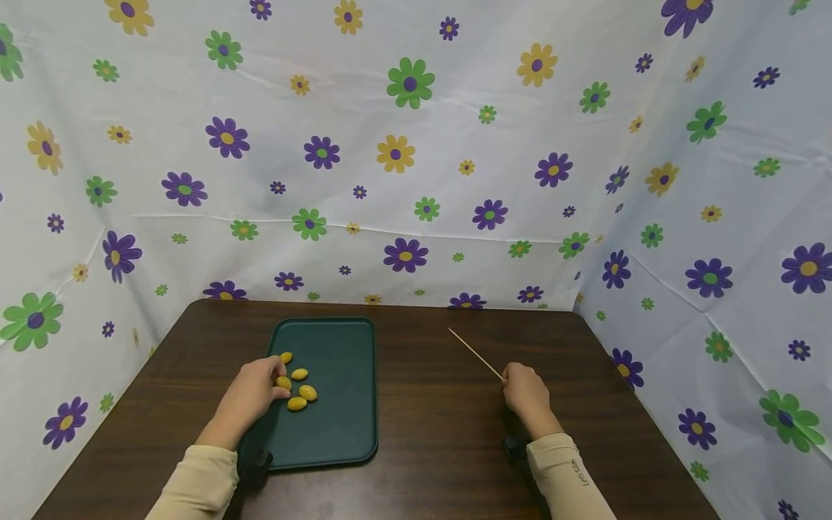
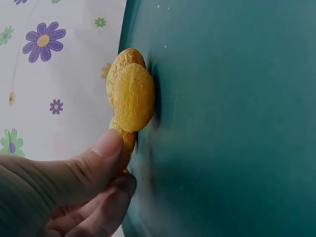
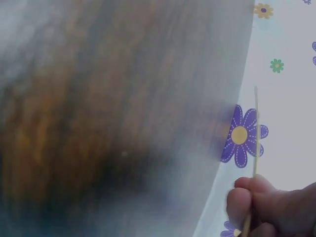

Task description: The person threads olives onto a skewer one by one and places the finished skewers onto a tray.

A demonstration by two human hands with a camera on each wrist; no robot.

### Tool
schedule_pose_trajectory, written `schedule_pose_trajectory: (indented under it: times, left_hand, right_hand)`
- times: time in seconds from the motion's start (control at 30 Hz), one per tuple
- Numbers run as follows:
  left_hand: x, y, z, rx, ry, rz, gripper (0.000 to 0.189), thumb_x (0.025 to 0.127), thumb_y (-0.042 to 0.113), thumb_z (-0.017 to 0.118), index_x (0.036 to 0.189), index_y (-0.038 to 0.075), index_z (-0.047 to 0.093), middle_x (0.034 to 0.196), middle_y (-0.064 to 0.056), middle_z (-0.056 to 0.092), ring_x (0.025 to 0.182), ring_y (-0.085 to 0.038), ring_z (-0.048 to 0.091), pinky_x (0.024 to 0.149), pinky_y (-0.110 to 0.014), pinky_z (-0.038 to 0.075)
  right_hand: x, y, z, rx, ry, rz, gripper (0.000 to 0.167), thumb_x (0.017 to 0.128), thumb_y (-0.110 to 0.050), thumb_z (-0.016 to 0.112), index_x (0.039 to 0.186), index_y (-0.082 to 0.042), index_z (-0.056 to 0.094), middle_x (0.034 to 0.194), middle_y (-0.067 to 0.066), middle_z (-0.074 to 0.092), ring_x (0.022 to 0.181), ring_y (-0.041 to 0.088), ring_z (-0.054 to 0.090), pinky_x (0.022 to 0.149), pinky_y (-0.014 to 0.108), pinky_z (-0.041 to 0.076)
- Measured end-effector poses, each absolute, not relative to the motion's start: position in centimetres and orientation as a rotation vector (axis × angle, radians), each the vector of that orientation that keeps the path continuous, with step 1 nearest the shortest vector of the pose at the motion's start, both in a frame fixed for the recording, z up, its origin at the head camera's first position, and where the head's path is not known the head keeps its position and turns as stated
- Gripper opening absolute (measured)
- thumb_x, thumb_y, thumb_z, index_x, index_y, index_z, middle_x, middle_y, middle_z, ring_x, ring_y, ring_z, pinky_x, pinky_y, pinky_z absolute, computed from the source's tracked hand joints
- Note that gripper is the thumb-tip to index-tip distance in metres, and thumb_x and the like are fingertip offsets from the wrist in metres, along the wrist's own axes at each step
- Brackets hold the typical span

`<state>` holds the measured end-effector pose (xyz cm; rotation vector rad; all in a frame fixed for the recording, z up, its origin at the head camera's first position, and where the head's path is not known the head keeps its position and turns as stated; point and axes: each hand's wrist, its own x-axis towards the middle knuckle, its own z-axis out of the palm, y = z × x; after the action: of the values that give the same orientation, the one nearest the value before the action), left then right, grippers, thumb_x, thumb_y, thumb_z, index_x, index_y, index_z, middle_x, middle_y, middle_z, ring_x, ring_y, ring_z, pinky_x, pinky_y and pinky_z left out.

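On a dark green tray (image 1: 341, 426) lie several small, wrinkled yellow ovals that look like baby potatoes (image 1: 308, 393). My left hand (image 1: 250, 393) is at the tray's left side and pinches one baby potato (image 1: 283, 383) between thumb and fingers. Seen from the left wrist, the thumb presses on that potato (image 2: 127, 143), and another potato (image 2: 134, 97) overlaps it in front. Out to the right, my right hand (image 1: 526, 393) grips a thin bamboo skewer (image 1: 476, 353) near its lower end. The skewer (image 3: 256, 133) extends well past the fingertips in the right wrist view.
Both hands are over a dark brown wooden table (image 1: 435, 433), the tray on its left half. A white flower-printed curtain (image 1: 364, 94) rises behind the table and along both sides. Dark wrist straps (image 1: 256, 469) sit below the hands.
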<state>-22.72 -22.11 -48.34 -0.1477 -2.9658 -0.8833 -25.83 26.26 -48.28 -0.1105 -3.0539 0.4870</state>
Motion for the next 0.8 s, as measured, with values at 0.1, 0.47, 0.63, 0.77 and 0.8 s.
schedule_pose_trajectory:
  times: [0.1,0.47,0.63,0.77,0.8]
  left_hand:
    - [-22.77,-22.25,-48.67,-0.143,-2.957,-0.898,0.03,0.083,0.003,0.083,0.092,0.005,0.054,0.079,-0.004,0.053,0.071,-0.021,0.049,0.064,-0.036,0.045]
    - [-22.7,-22.67,-49.35,-0.106,-2.901,-0.95,0.029,0.082,0.001,0.083,0.1,0.001,0.059,0.094,-0.012,0.065,0.083,-0.026,0.06,0.078,-0.05,0.056]
    - [-22.52,-22.69,-49.21,-0.065,-2.898,-0.994,0.028,0.083,0.004,0.083,0.095,0.004,0.058,0.092,-0.012,0.066,0.079,-0.024,0.058,0.075,-0.047,0.056]
    - [-22.52,-22.66,-49.03,-0.059,-2.881,-1.017,0.028,0.083,0.004,0.083,0.095,0.003,0.058,0.094,-0.013,0.068,0.081,-0.025,0.061,0.076,-0.048,0.057]
    - [-22.51,-22.65,-48.98,-0.059,-2.878,-1.019,0.028,0.083,0.004,0.083,0.095,0.003,0.058,0.094,-0.013,0.068,0.081,-0.025,0.061,0.075,-0.047,0.057]
  right_hand:
    - [-25.84,26.39,-48.32,-0.107,-3.016,0.48,0.01,0.093,-0.005,0.069,0.084,-0.008,0.065,0.077,0.007,0.064,0.067,0.024,0.059,0.056,0.046,0.05]
    - [-25.99,26.66,-48.58,-0.098,-2.883,0.457,0.006,0.09,-0.002,0.072,0.091,-0.007,0.069,0.086,0.011,0.069,0.079,0.03,0.064,0.06,0.047,0.052]
    - [-26.04,26.75,-48.6,-0.102,-2.764,0.572,0.01,0.088,0.006,0.066,0.088,-0.003,0.068,0.091,0.013,0.067,0.09,0.035,0.063,0.072,0.052,0.053]
    - [-26.24,26.99,-48.62,-0.063,-2.677,0.612,0.008,0.087,0.007,0.067,0.084,-0.001,0.068,0.087,0.013,0.064,0.09,0.037,0.061,0.077,0.052,0.052]
    - [-26.3,27.06,-48.64,-0.051,-2.663,0.622,0.009,0.087,0.007,0.068,0.084,-0.001,0.067,0.086,0.013,0.064,0.089,0.038,0.061,0.078,0.053,0.051]
